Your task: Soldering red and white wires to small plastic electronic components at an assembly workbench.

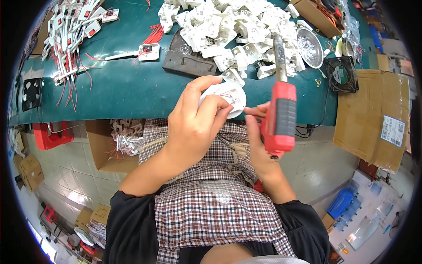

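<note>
Left hand (193, 121) pinches and partly covers round plastic part (239, 100). Ribbed red tool (283, 112) obscures right hand (259, 152); grip indeterminable.

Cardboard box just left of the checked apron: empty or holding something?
Holding something: white pieces show inside the cardboard box.

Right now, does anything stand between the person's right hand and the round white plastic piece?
Nothing visible does: the fingertips of the right hand are right beside the lower right edge of the round white plastic piece. The red-and-black gun-shaped tool hides part of that hand but sits right of the gap.
</note>
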`<state>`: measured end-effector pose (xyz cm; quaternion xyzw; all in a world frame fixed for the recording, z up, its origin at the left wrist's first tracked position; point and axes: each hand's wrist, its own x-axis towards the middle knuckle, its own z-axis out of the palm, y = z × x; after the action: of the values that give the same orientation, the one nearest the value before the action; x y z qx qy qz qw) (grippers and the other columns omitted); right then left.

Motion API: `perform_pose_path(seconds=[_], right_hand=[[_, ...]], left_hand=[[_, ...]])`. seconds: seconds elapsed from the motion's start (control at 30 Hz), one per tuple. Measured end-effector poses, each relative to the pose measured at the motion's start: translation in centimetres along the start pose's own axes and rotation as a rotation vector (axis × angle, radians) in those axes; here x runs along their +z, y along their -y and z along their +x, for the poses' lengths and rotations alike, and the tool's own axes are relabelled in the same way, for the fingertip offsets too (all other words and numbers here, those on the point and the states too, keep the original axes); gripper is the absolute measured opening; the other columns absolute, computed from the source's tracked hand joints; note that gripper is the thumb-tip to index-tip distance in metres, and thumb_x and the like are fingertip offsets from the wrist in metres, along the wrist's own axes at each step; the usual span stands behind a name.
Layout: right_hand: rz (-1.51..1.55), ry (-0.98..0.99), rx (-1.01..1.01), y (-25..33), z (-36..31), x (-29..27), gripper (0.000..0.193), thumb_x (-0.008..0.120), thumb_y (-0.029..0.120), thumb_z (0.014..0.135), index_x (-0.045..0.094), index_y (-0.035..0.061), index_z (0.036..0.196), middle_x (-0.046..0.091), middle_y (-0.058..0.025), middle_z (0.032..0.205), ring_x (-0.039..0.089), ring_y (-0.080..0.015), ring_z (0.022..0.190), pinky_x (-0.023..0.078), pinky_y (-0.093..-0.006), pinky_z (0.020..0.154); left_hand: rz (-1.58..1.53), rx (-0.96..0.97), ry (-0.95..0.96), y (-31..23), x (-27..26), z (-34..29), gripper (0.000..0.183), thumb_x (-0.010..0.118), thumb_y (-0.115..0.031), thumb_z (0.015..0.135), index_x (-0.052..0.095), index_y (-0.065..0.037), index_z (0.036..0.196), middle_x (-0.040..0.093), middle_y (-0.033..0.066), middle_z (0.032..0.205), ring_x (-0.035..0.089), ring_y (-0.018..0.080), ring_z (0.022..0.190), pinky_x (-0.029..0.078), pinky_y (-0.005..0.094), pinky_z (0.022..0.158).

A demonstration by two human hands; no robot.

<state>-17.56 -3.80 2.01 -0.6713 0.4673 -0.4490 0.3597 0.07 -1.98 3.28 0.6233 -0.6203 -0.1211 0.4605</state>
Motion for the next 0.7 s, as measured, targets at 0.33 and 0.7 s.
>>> perform_pose_path(seconds=[0.33,0.7], right_hand=[[0.16,0.072,0.34,6.2,-2.4,-7.8,0.049,0.072,0.026,0.096,0.049,0.0006,0.13,0.056,-0.0089,0.094,0.051,-0.0103,0.06,0.044,-0.0266,0.053],[-0.247,0.366,0.251,6.3,-2.6,-13.1,0.021,0.073,-0.001,0.071,0.069,-0.0005,0.092,0.067,-0.0129,0.083,0.067,-0.0296,0.069,0.054,-0.0354,0.064]], left_hand=[[0.07,0.075,-0.058,-0.1,0.4,-0.3,0.025,0.083,-0.003,0.07,0.063,-0.006,0.084,0.065,0.0108,0.116,0.067,0.0283,0.095,0.057,0.0351,0.072],[0.022,0.071,-0.047,0.1,0.3,-0.6,0.017,0.084,-0.004,0.076,0.069,-0.004,0.085,0.064,0.0139,0.122,0.068,0.0272,0.096,0.057,0.035,0.072]])
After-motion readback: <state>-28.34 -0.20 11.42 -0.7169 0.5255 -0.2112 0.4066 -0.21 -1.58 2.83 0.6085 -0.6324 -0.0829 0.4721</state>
